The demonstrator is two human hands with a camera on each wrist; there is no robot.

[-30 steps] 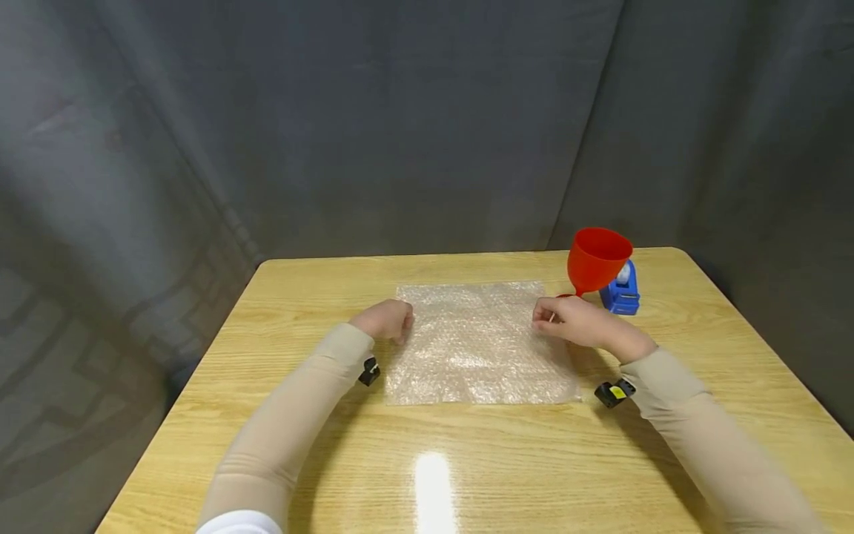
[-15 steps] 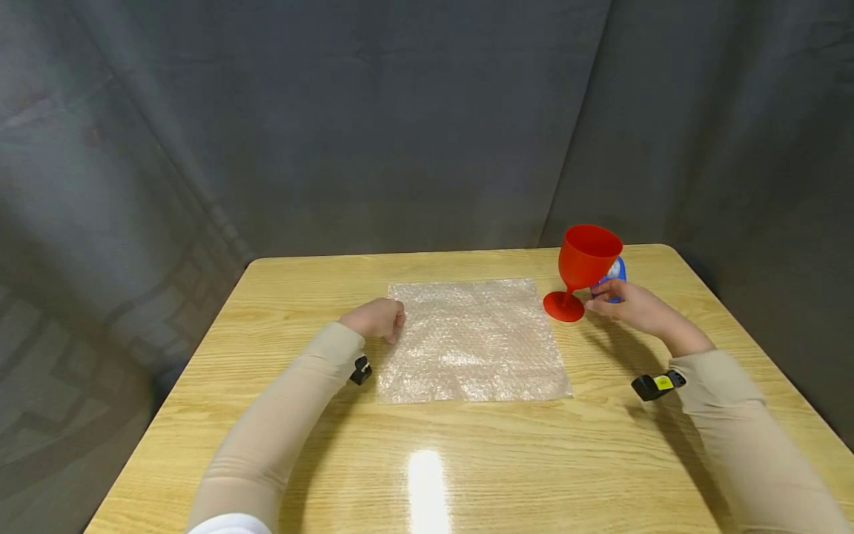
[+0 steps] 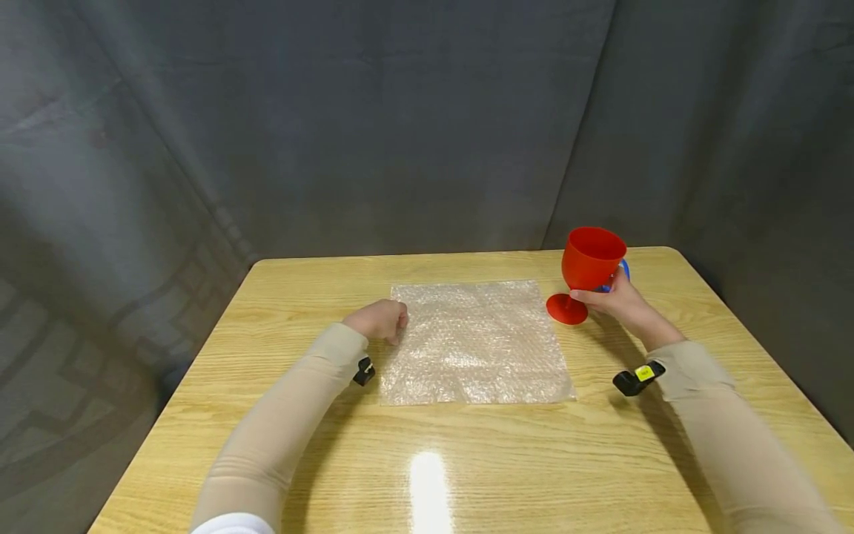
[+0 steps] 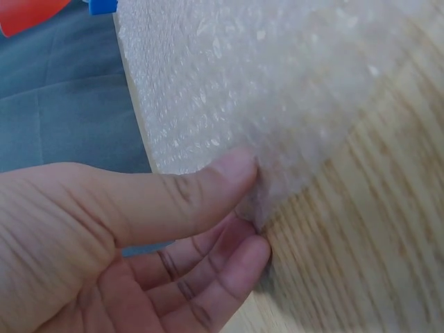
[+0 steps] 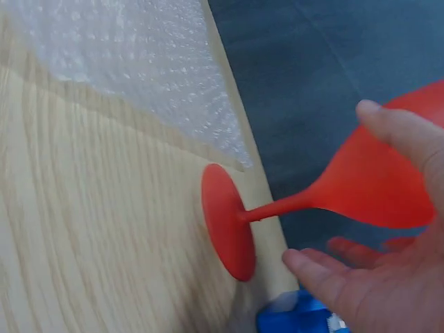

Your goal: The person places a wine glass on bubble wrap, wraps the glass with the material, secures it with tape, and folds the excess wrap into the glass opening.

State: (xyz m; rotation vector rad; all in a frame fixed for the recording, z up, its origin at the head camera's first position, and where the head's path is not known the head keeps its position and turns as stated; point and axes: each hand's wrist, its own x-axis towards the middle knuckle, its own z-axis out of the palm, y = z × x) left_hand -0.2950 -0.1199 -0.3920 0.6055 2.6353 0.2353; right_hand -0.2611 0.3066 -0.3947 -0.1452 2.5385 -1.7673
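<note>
A sheet of clear bubble wrap lies flat in the middle of the wooden table. At its left edge my left hand pinches the wrap between thumb and fingers. To the right of the sheet a red goblet stands upright on its round foot. My right hand is at the goblet's right side, thumb in front near the bowl's lower part. In the right wrist view, its fingers are spread below the bowl, with a gap between them and the stem.
Behind the goblet and right hand stands a blue tape dispenser, mostly hidden. A grey curtain hangs beyond the table's far edge and along its sides.
My right hand has left the sheet's right side, swung right past the goblet, then come back left to the goblet's bowl. The left hand stays at the wrap's left edge.
</note>
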